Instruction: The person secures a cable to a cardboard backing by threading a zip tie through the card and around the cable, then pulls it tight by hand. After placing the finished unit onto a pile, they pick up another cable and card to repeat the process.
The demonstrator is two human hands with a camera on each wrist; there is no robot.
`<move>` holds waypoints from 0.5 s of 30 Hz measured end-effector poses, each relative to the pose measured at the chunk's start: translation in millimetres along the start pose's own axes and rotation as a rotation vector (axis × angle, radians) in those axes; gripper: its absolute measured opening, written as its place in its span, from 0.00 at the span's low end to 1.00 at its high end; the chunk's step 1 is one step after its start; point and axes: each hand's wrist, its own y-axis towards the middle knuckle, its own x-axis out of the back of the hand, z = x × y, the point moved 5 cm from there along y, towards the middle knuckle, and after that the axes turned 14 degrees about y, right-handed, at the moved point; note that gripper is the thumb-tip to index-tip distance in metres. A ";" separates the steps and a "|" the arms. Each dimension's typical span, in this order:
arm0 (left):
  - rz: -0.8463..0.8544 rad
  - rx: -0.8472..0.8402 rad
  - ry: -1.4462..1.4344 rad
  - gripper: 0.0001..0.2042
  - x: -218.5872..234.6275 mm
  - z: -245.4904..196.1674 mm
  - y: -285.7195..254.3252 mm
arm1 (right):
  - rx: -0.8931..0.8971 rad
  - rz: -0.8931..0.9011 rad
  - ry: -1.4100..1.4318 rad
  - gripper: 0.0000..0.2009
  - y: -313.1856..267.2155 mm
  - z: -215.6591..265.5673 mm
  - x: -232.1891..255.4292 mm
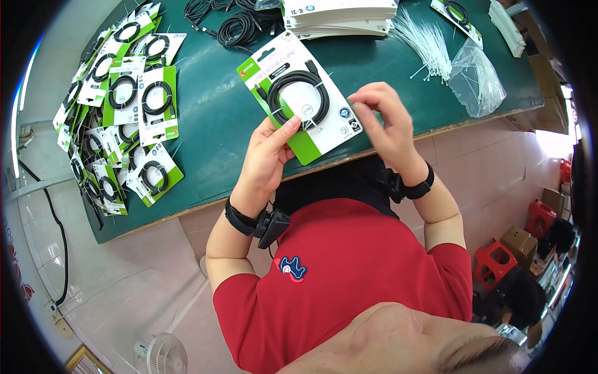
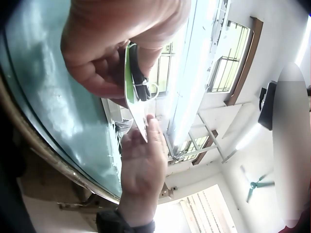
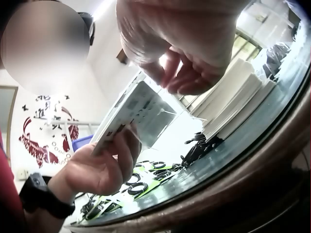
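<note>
Card [image 1: 296,98], one, coil [image 1: 325,100] on its face, above the near part of the table [image 1: 208,124], pinched low by the left hand [image 1: 265,153]; right hand [image 1: 389,124] loosely bent beside it, seemingly gripping nothing; one-sided hold may let it twist if tugged.

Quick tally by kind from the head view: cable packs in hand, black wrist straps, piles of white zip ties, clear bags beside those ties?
Cable pack, in left hand: 1
Wrist straps: 2
Zip-tie pile: 1
Clear bag: 1
Total: 5
</note>
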 end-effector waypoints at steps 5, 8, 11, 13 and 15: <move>0.026 -0.034 -0.047 0.16 -10.7 -9.7 -2.9 | -0.224 0.088 0.210 0.15 -10.0 -26.0 -3.5; 0.065 0.001 -0.056 0.16 -11.3 -3.7 -2.0 | -0.134 0.152 0.137 0.17 -14.4 -19.0 -11.8; 0.101 0.032 -0.095 0.16 -12.0 -3.9 -5.3 | 0.077 0.182 -0.058 0.19 -13.0 -14.5 -11.4; 0.141 0.070 -0.169 0.17 -14.5 -3.4 -9.1 | 0.108 0.179 -0.120 0.18 -12.5 -17.7 -8.0; 0.147 0.078 -0.172 0.18 -14.4 0.0 -6.6 | 0.173 0.176 -0.248 0.14 -12.6 -17.8 -4.9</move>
